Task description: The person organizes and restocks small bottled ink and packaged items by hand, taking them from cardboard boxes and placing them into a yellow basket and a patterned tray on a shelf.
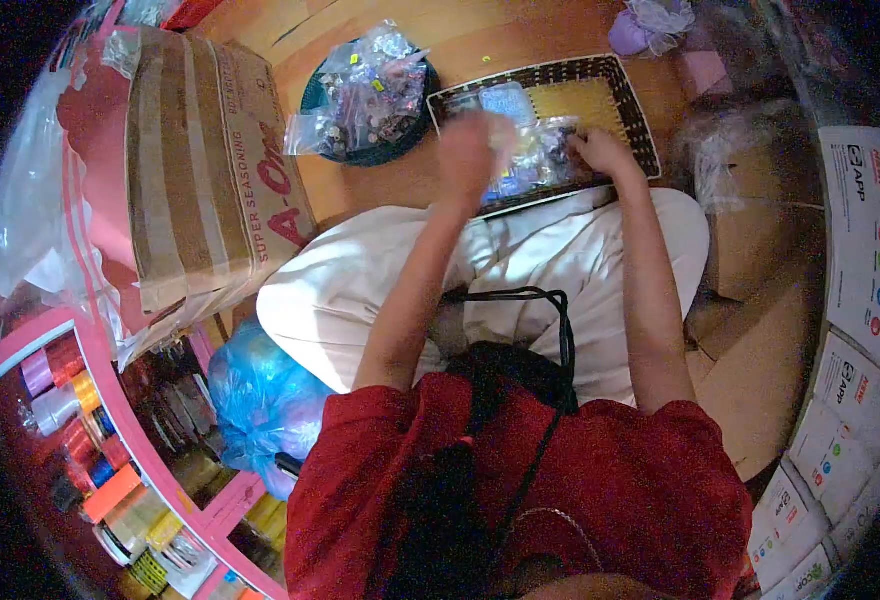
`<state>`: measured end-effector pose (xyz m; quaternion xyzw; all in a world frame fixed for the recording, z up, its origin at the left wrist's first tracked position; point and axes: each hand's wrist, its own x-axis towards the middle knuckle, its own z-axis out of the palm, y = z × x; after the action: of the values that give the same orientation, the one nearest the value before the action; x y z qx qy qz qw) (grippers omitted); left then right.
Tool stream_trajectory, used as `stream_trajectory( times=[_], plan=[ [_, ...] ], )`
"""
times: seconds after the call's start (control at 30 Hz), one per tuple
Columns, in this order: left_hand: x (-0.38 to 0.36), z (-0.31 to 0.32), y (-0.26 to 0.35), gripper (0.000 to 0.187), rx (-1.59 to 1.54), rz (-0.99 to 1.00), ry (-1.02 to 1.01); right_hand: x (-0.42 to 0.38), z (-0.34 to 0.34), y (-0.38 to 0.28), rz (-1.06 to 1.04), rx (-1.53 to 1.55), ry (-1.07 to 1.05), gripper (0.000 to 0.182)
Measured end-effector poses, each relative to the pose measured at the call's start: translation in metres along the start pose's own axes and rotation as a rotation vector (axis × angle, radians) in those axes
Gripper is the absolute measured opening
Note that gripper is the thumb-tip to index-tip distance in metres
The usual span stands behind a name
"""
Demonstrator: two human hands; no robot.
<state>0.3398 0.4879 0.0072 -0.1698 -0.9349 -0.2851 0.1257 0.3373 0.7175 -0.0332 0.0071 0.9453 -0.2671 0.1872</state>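
A rectangular woven basket [646,140] with a dark brown and white rim lies just beyond my crossed legs. Inside are several small clear plastic bags [535,160] with small contents that I cannot make out, and a pale blue packet [506,101]. My left hand [474,155] is over the basket's left part, smeared by motion, so its fingers do not show clearly. At the right side of the bags, my right hand [605,152] has its fingertips closed on the edge of a clear plastic bag with something dark in it.
A round dark green basket [422,125] heaped with small bags [375,90] stands to the left. Beside it is a large cardboard box [185,160]. Ribbon spools [80,440] fill a pink shelf at lower left; white paper boxes [860,230] line the right.
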Motion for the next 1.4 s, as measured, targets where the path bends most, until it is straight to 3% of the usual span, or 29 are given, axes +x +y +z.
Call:
stream_trajectory(
  times=[0.07, 0.13, 0.23, 0.33, 0.43, 0.47, 0.57, 0.67, 0.8, 0.93, 1.03, 1.13, 1.23, 1.27, 1.37, 1.4],
  plan=[
    [0.028, -0.047, -0.002, 0.019, 0.042, -0.244, 0.214, -0.003, 0.002, -0.001, -0.017, 0.024, -0.009, 0.03],
    [0.049, -0.062, -0.038, 0.034, 0.121, -0.358, 0.395, -0.003, -0.002, -0.005, -0.029, 0.085, -0.049, 0.03],
    [0.06, -0.06, -0.083, 0.051, 0.28, -0.666, 0.211, -0.001, 0.002, -0.001, 0.039, 0.082, -0.032, 0.03],
    [0.059, -0.058, -0.106, 0.062, 0.251, -0.552, 0.097, 0.008, 0.007, 0.008, 0.059, 0.004, -0.013, 0.03],
    [0.058, -0.054, -0.111, 0.055, 0.274, -0.549, 0.135, 0.002, 0.001, 0.008, 0.009, -0.015, 0.163, 0.03],
    [0.055, -0.057, -0.12, 0.047, 0.229, -0.4, 0.151, 0.0, -0.004, 0.004, 0.044, 0.013, 0.174, 0.031],
    [0.041, -0.077, -0.084, 0.039, -0.014, -0.431, 0.309, -0.004, -0.01, -0.003, 0.092, 0.075, 0.234, 0.032],
    [0.01, -0.076, -0.056, 0.041, -0.472, -0.32, 0.206, -0.011, -0.014, -0.009, 0.054, 0.098, 0.286, 0.033],
    [-0.029, -0.055, 0.0, 0.039, -0.598, -0.422, 0.009, -0.01, -0.013, -0.019, -0.011, 0.235, 0.175, 0.033],
    [-0.043, -0.037, 0.017, 0.04, -0.397, -0.351, -0.076, -0.024, -0.022, -0.034, -0.019, 0.228, 0.135, 0.034],
    [-0.04, -0.031, 0.031, 0.039, -0.541, -0.359, -0.045, -0.021, -0.021, -0.027, 0.009, 0.24, 0.207, 0.037],
    [-0.027, -0.024, 0.047, 0.037, -0.522, -0.242, -0.02, -0.013, -0.021, -0.03, -0.085, 0.628, -0.042, 0.04],
    [-0.016, -0.015, 0.066, 0.034, -0.559, -0.214, -0.098, -0.027, -0.026, -0.043, -0.208, 0.685, -0.204, 0.041],
    [-0.014, -0.013, 0.071, 0.034, -0.552, -0.256, -0.156, -0.03, -0.027, -0.045, -0.144, 0.718, -0.202, 0.037],
    [-0.02, 0.013, 0.064, 0.04, -0.526, -0.097, -0.109, -0.02, -0.024, -0.028, -0.096, 0.702, -0.015, 0.036],
    [-0.022, 0.016, 0.063, 0.037, -0.46, -0.088, -0.125, -0.002, -0.019, -0.013, -0.048, 0.575, 0.078, 0.038]
  ],
)
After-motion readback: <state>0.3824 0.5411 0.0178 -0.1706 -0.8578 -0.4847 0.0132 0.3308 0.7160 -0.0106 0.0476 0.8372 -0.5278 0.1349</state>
